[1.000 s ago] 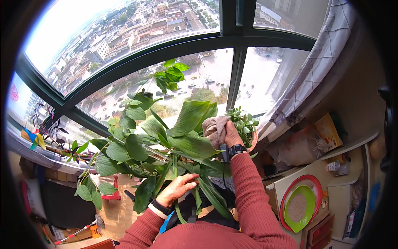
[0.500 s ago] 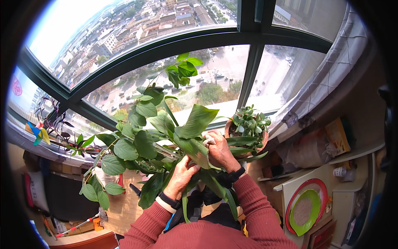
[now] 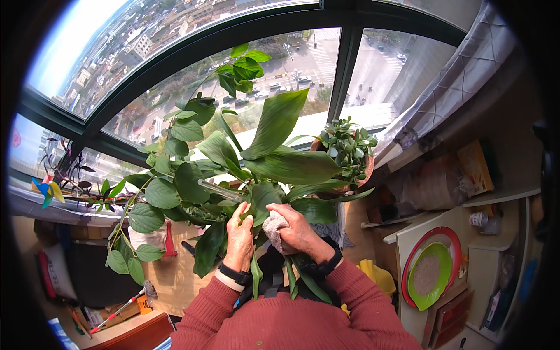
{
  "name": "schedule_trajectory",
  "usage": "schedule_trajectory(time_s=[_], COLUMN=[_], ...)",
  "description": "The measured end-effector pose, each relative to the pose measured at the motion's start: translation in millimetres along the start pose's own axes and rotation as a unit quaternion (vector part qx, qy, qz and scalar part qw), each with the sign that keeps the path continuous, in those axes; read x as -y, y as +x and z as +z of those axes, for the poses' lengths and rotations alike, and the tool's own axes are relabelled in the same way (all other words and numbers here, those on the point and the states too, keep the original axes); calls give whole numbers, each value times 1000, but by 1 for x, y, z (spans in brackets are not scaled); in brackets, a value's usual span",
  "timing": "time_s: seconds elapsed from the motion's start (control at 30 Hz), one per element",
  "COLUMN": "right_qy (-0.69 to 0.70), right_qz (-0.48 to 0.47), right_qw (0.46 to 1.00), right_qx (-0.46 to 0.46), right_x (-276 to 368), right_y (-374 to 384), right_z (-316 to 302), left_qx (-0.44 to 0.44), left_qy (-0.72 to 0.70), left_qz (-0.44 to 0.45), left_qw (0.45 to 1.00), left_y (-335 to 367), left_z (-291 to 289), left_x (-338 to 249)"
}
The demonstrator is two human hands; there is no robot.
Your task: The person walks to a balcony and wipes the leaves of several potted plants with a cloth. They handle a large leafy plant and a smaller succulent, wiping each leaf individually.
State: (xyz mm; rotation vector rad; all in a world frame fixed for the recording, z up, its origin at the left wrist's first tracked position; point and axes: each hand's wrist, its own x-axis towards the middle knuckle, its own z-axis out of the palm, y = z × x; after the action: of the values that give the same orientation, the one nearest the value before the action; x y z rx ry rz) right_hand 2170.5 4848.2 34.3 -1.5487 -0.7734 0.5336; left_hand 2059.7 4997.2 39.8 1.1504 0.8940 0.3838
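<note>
A large-leaved green houseplant point(image 3: 294, 166) fills the middle in front of the window. My left hand point(image 3: 238, 238) is closed, thumb and fingers pinching the edge of a green leaf point(image 3: 263, 197) near the plant's centre. My right hand point(image 3: 300, 233) grips a crumpled greyish-pink cloth point(image 3: 274, 226) beside that leaf, close to my left hand. One broad leaf extends to the right above my hands, and narrower leaves hang below them. The plant's base is hidden behind foliage and my hands.
A round-leaved trailing plant point(image 3: 162, 192) spreads to the left. A potted succulent point(image 3: 348, 150) stands by the window at right. Beyond are a pinwheel point(image 3: 48, 191), a white curtain point(image 3: 434, 99), a red plate point(image 3: 405, 274) with a green dish point(image 3: 429, 291), and a yellow item point(image 3: 378, 277).
My right hand has moved down and left with the cloth, closer to my body. The broad leaf it was on now spreads free to the right. My left hand has shifted slightly left.
</note>
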Motion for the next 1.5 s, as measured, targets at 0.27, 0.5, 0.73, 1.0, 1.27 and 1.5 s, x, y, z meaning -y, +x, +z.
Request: schedule_trajectory(time_s=[0.27, 0.5, 0.73, 1.0, 1.27, 1.5], right_qy=[348, 182, -173, -32, -6, -222], right_qz=[118, 83, 0, 90, -92, 76], right_qw=[919, 979, 970, 985, 982, 965], right_qx=[-146, 30, 170, 145, 162, 119], right_x=[53, 38, -57, -204, -44, -68], right_y=[34, 50, 54, 100, 50, 73], right_z=[-62, 8, 63, 47, 92, 64], left_qx=[20, -15, 12, 17, 14, 49], left_qy=[-81, -96, -116, -114, -160, -149], left_qz=[-5, -24, -22, -41, -24, -26], left_qw=[997, 995, 993, 992, 987, 987], left_y=[-19, -26, -30, -39, -31, -37], left_z=[-9, -9, -20, -28, -39, -31], left_x=[7, 10, 6, -2, 7, 6])
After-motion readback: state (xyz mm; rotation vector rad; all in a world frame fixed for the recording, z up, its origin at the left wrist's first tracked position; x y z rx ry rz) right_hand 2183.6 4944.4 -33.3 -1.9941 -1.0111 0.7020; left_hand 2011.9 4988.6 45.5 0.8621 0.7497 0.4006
